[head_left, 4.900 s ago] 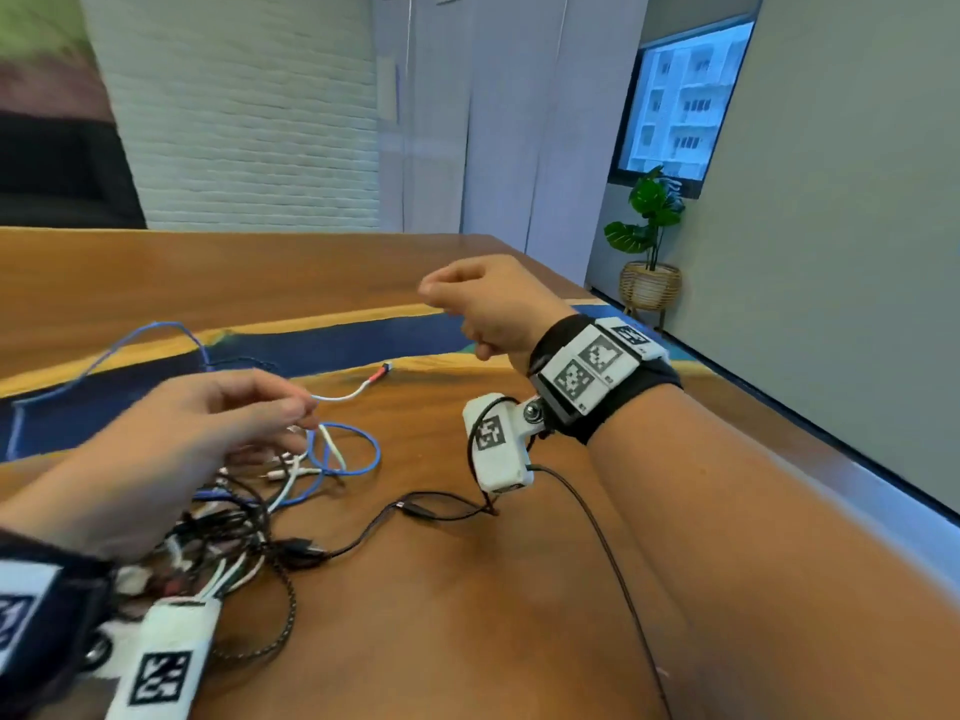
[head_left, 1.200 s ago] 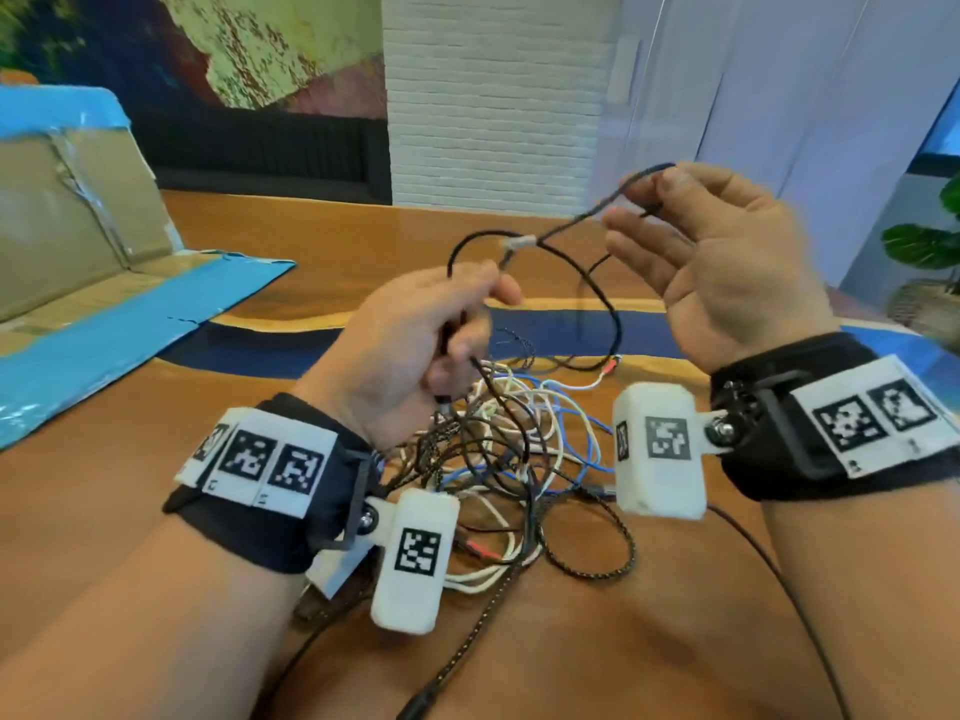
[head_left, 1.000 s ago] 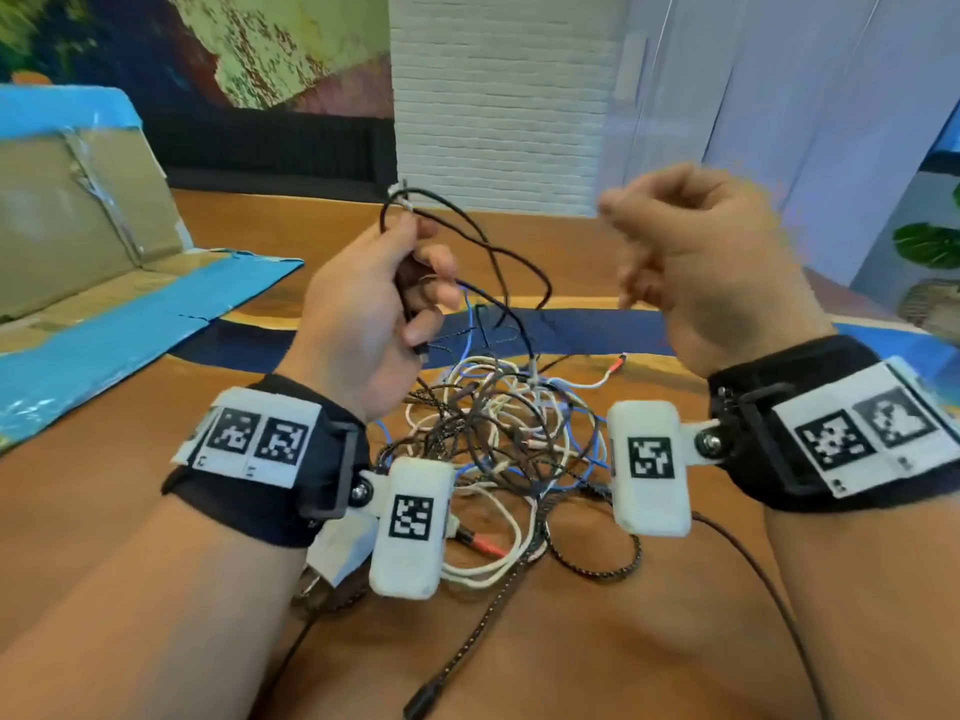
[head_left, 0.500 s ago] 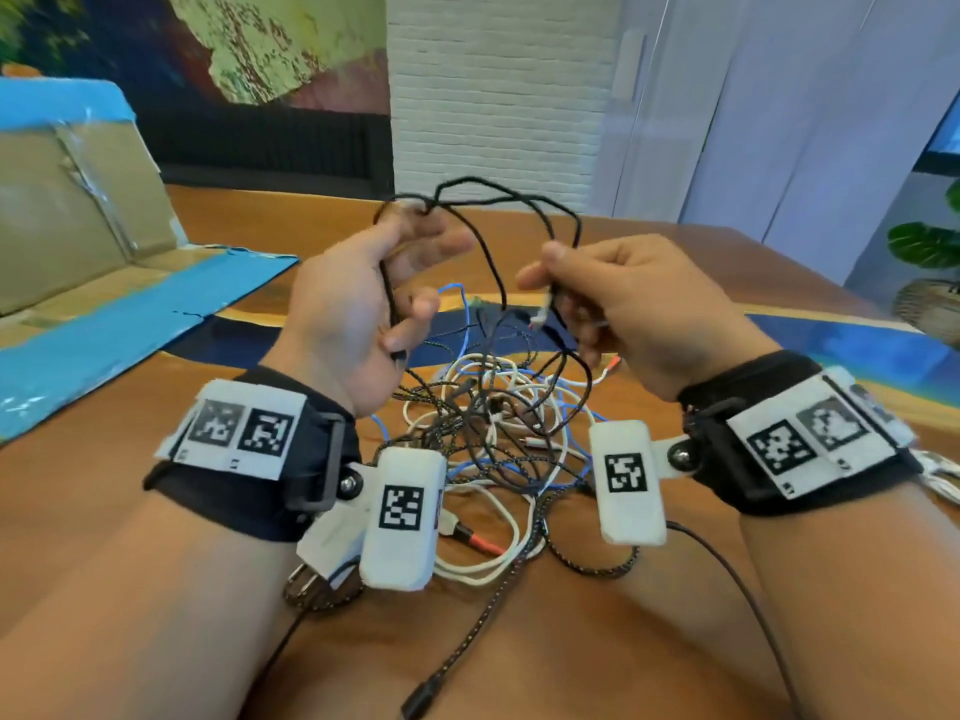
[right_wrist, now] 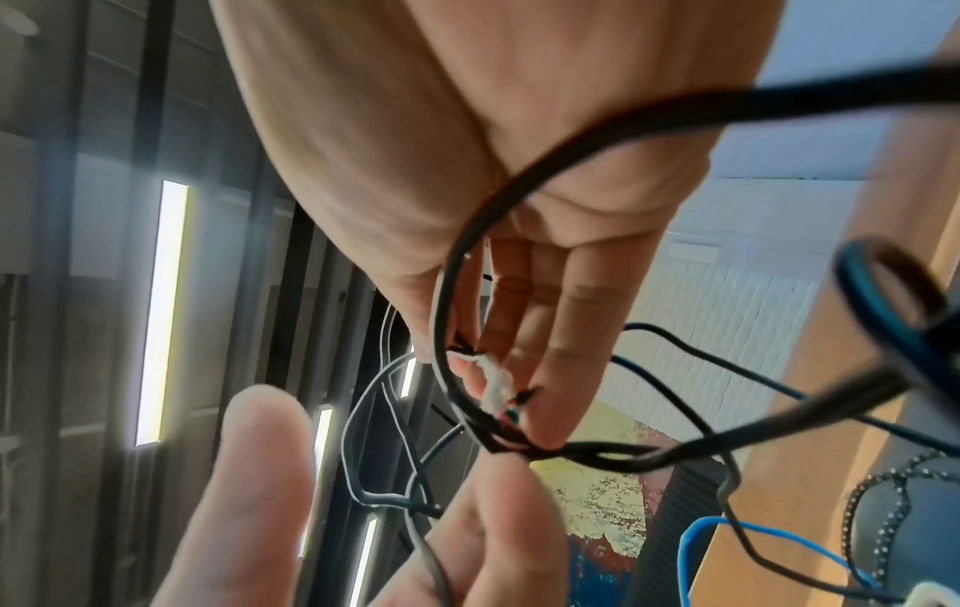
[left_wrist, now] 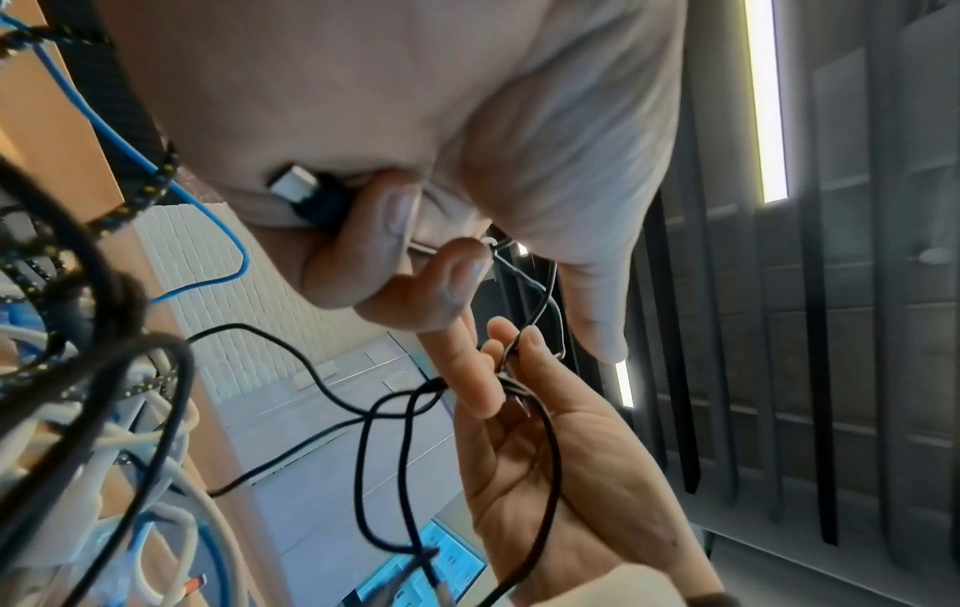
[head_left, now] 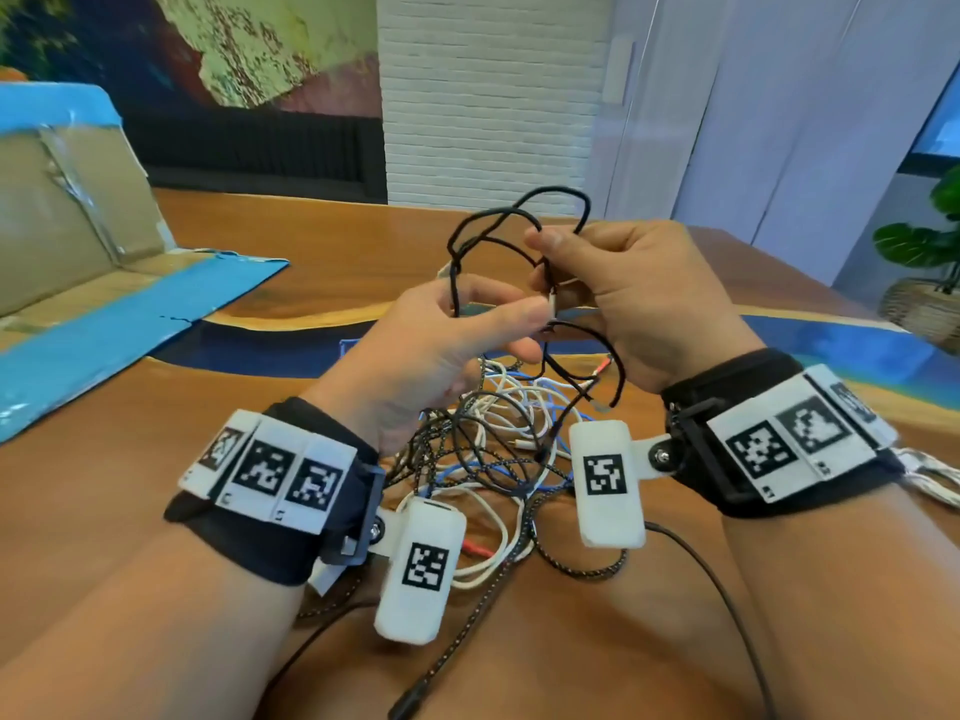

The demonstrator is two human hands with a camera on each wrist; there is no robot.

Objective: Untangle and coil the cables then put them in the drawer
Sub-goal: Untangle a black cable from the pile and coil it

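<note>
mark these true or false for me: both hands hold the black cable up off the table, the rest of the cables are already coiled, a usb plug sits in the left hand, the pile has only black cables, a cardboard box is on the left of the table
1. Both hands hold the black cable above the table. True: the left hand and right hand hold loops of the black cable in the air.
2. The other cables are already coiled. False: the pile of cables lies tangled on the table.
3. A USB plug sits in the left hand. True: the plug is tucked under its curled fingers.
4. The pile holds only black cables. False: white, blue and braided ones show too.
5. A cardboard box stands at the left of the table. True: the cardboard box has blue tape.
</note>
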